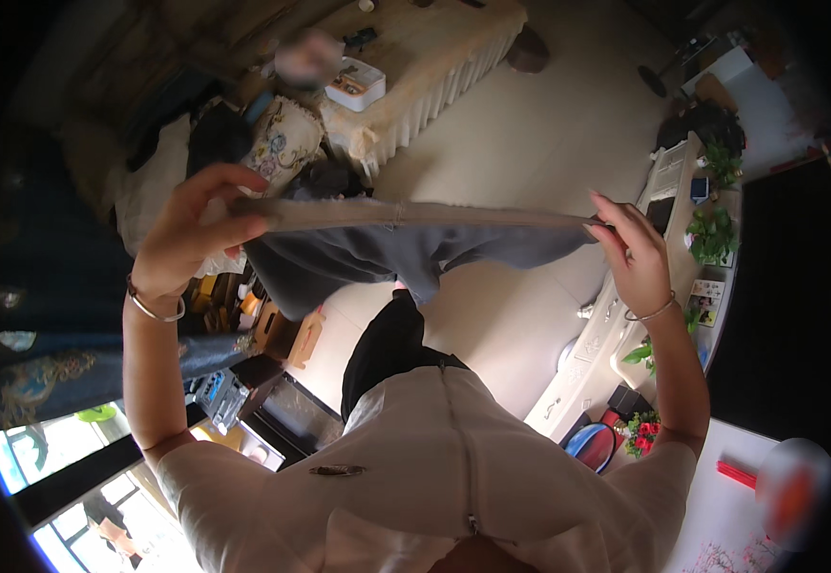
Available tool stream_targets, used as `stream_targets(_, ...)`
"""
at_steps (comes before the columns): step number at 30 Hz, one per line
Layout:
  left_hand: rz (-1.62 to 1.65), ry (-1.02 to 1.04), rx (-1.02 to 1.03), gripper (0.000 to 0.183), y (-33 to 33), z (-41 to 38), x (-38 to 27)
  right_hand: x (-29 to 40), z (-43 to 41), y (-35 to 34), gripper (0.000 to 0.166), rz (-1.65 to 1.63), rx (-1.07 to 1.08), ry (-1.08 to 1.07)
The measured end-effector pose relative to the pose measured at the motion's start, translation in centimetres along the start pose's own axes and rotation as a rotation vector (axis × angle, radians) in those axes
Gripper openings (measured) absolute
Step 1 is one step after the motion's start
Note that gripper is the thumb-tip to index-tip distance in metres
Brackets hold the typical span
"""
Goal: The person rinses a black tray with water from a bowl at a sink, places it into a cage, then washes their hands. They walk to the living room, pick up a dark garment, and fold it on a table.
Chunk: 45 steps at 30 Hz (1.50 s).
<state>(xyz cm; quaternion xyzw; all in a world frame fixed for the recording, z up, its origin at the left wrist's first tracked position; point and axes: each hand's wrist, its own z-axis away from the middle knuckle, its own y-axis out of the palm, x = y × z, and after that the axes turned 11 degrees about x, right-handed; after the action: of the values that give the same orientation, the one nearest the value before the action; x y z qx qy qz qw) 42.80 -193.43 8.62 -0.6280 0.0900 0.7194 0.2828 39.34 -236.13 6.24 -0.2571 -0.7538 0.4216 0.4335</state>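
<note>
A dark grey cloth garment (344, 254), probably a pair of trousers, hangs spread out in front of my body. Its lighter, brownish waistband (444, 215) is stretched nearly straight between my two hands. My left hand (197, 218) pinches the left end of the band between thumb and fingers. At the other end, my right hand (630, 247) grips the corner with the thumb and fingertips. The cloth falls in loose folds below the band, and its lower part is foreshortened from above.
A long white cabinet (587, 358) with potted plants (712, 236) runs along the right. Behind the garment stands a table with a pleated cloth (437, 93), bearing a white box (356, 84). A floral cushion (283, 140) and a cardboard box (308, 336) are at left.
</note>
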Motion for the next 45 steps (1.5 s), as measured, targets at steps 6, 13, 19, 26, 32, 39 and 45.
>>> stream_targets(6, -0.295, 0.098, -0.154, 0.027, -2.7, -9.7, -1.8, -5.4, -7.3, 0.0, 0.018, 0.204, -0.016, -0.001)
stream_targets(13, -0.585, 0.509, 0.073, 0.023, -2.4, -17.7, -7.1, -11.4, -12.1, -1.4, 0.022, 0.321, -0.561, 0.152)
stream_targets(19, -0.527, 0.951, 0.739, 0.021, 0.8, -28.7, -10.8, -19.0, -19.7, -1.1, 0.026, -0.489, -0.766, -0.094)
stream_targets(26, -0.385, 0.711, 0.211, 0.021, 3.5, -44.8, -12.3, -24.9, -30.9, -3.4, 0.026, -0.872, 0.077, -0.388)
stream_targets(32, -0.279, 0.507, 0.175, 0.018, 1.2, -53.7, -10.4, -32.7, -39.4, -1.6, 0.045, -1.039, 0.098, -0.268)
stream_targets(39, 0.015, 0.257, -0.112, 0.017, -0.6, -59.4, -2.5, -41.8, -43.8, 5.0, 0.076, -1.165, 0.627, -0.076)
stream_targets(45, 0.166, 0.0, -0.312, 0.018, -5.1, -64.3, 6.3, -46.1, -52.9, 13.0, 0.039, -0.767, 0.805, 0.027)
